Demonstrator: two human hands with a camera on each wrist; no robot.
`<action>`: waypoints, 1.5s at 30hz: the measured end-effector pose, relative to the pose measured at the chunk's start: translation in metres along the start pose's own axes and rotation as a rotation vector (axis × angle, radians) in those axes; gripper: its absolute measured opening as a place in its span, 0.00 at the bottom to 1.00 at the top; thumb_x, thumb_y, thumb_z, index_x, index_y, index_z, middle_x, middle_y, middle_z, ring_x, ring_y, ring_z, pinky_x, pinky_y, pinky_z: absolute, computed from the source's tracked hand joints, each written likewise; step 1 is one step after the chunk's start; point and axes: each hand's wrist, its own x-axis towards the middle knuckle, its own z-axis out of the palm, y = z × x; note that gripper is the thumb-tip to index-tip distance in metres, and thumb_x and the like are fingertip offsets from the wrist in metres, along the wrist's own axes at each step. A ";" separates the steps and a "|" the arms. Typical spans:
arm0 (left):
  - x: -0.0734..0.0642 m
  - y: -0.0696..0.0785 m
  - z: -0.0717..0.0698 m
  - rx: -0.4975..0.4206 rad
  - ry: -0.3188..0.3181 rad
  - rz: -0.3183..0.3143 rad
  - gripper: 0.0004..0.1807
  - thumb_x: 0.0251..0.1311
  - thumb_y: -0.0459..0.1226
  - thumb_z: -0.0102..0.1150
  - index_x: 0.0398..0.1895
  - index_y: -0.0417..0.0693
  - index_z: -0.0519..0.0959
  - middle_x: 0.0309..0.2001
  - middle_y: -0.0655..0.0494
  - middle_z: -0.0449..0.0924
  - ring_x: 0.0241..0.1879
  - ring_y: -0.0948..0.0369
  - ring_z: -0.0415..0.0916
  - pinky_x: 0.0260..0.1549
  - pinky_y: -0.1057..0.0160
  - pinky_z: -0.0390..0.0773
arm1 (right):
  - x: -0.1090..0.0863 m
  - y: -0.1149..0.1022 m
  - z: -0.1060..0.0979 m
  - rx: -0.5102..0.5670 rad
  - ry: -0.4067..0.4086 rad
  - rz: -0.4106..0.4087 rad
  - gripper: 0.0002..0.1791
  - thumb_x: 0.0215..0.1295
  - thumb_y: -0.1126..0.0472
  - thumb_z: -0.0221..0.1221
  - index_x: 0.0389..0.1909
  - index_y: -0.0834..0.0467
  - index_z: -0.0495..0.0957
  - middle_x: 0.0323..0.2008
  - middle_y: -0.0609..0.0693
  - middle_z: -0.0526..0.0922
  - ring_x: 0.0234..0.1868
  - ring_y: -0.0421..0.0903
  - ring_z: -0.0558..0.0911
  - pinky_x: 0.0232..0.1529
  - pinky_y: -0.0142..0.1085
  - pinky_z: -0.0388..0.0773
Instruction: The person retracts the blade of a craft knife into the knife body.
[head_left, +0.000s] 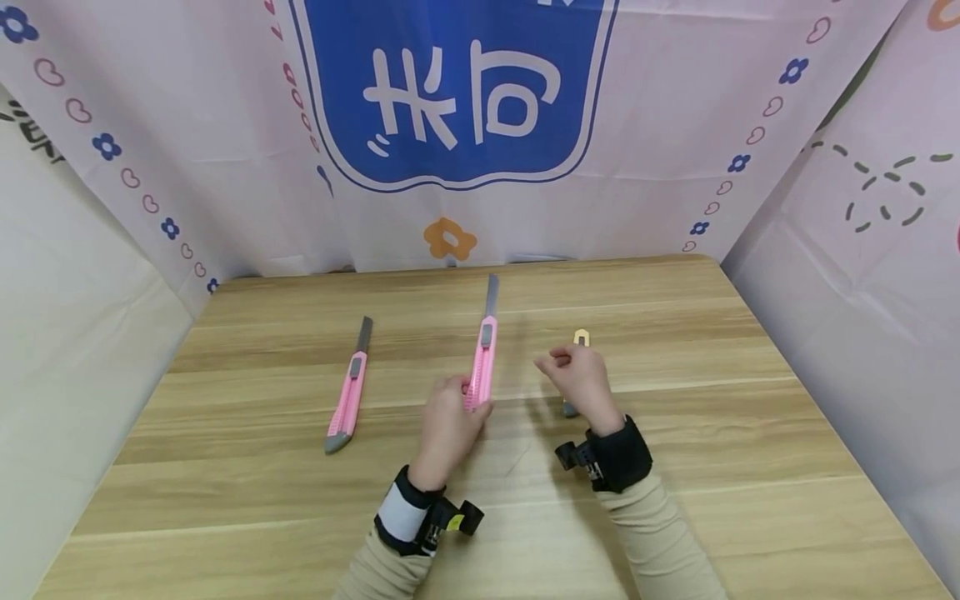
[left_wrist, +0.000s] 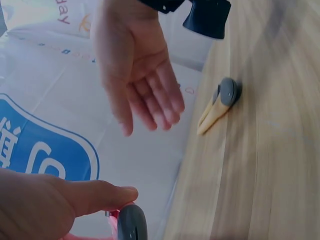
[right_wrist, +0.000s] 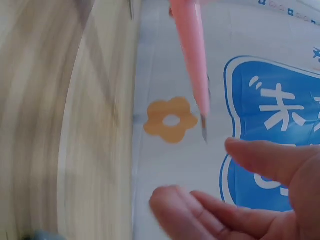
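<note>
My left hand (head_left: 448,423) grips a pink utility knife (head_left: 483,360) by its lower end, thumb against the grey end cap in the left wrist view. The knife's grey blade (head_left: 492,293) is slid out and points away from me. To its right, my right hand (head_left: 583,382) is held in the air with nothing in its fingers; thumb and fingers stand apart in the right wrist view. Below that hand lies a yellow utility knife (left_wrist: 216,111) with a grey end, partly hidden by the hand in the head view.
A second pink utility knife (head_left: 349,398), blade also out, lies on the wooden table (head_left: 247,483) to the left. Behind the table hangs a white printed cloth (head_left: 225,167), with more cloth along both sides.
</note>
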 end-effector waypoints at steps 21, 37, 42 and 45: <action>-0.011 0.027 0.000 -0.070 0.020 0.100 0.26 0.48 0.39 0.72 0.48 0.32 0.79 0.36 0.45 0.78 0.29 0.62 0.69 0.23 0.73 0.70 | -0.004 -0.018 0.019 0.561 -0.125 0.008 0.20 0.66 0.67 0.56 0.55 0.75 0.73 0.46 0.74 0.82 0.30 0.38 0.86 0.39 0.41 0.88; -0.012 0.028 0.002 -0.215 -0.030 0.137 0.30 0.50 0.41 0.72 0.52 0.31 0.74 0.41 0.44 0.75 0.37 0.58 0.73 0.30 0.73 0.76 | -0.005 -0.017 0.008 0.527 -0.123 -0.034 0.19 0.67 0.67 0.54 0.56 0.74 0.73 0.47 0.74 0.82 0.31 0.37 0.86 0.36 0.34 0.88; -0.005 0.023 -0.001 -0.475 -0.259 0.057 0.31 0.55 0.38 0.68 0.59 0.30 0.71 0.46 0.37 0.78 0.43 0.51 0.79 0.41 0.65 0.86 | -0.003 -0.015 0.002 0.541 -0.113 -0.035 0.19 0.68 0.67 0.53 0.57 0.73 0.73 0.48 0.74 0.81 0.32 0.36 0.84 0.36 0.32 0.88; -0.002 0.019 -0.003 -0.660 -0.418 -0.040 0.31 0.58 0.35 0.64 0.62 0.30 0.67 0.53 0.33 0.78 0.50 0.46 0.80 0.50 0.58 0.85 | -0.003 -0.014 -0.004 0.540 -0.113 -0.031 0.20 0.69 0.66 0.53 0.58 0.73 0.72 0.49 0.73 0.80 0.33 0.36 0.84 0.37 0.31 0.87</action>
